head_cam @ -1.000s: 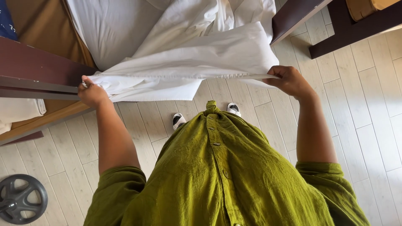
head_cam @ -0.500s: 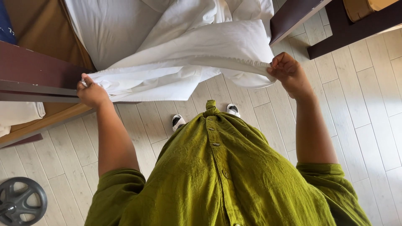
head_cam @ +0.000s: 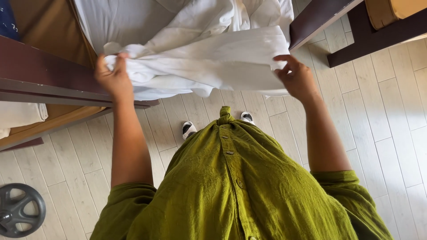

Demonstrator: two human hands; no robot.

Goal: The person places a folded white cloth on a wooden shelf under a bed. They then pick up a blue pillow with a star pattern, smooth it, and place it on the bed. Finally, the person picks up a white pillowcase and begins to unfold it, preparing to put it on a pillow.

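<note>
Weight plate [head_cam: 20, 215], dark and round, lies on the pale plank floor [head_cam: 391, 115] at the lower left corner of the view. Above it runs the dark wooden bed frame [head_cam: 40, 75], with a brown mattress [head_cam: 49, 31] behind the rail. The left hand [head_cam: 113, 75] grips 1 bunched end of the white sheet [head_cam: 213, 62], fingers closed around the cloth just over the frame's edge. The sheet hangs stretched between both hands, folded over itself at least once, its far part trailing back onto more white bedding [head_cam: 133, 20] on the mattress. Folding looks partly done: the cloth is doubled but loose and uneven, and further folds seem left. The right hand [head_cam: 296, 78] pinches the sheet's other end between thumb and fingers, near the bed's right corner. No container shows. Below, 2 shoes [head_cam: 189, 130] peek past the green shirt [head_cam: 240, 191].
</note>
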